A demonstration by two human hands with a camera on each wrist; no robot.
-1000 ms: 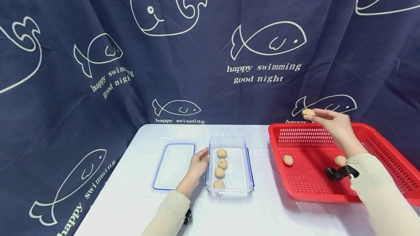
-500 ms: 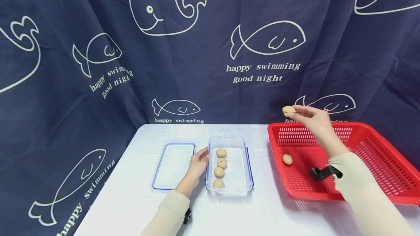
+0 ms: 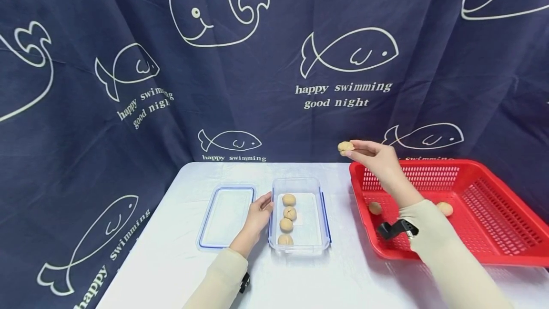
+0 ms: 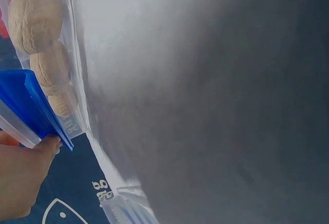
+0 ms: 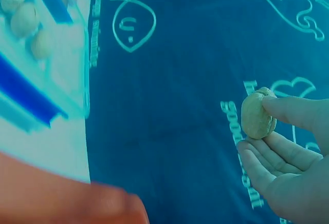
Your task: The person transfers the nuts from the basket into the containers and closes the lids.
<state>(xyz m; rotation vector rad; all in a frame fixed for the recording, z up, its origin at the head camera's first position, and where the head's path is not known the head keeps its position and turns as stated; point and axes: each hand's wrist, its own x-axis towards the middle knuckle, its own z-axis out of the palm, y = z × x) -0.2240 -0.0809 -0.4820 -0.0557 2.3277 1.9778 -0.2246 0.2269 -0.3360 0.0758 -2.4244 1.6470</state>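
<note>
My right hand (image 3: pixel 377 159) pinches a walnut (image 3: pixel 345 148) between thumb and fingertips, raised over the table's back edge, between the container and the basket. In the right wrist view, the thumb presses one side of this walnut (image 5: pixel 258 113) and fingers support it from below. A clear plastic food container (image 3: pixel 310 248) stands uncovered, with several walnuts (image 3: pixel 289 213) in a row along its left side. My left hand (image 3: pixel 257 216) holds the container's left wall; the left wrist view shows the thumb against its blue locking flap (image 4: pixel 31 100).
A red perforated basket (image 3: pixel 489 254) sits at the right with two walnuts visible, one of them (image 3: pixel 375 208) near its left wall. The blue-edged lid (image 3: pixel 227 216) lies left of the container. Behind the white table (image 3: pixel 171 271) hangs a dark blue curtain (image 3: pixel 274 85).
My right hand has carried the walnut leftward from above the basket towards the container. My left hand and the container stay where they were.
</note>
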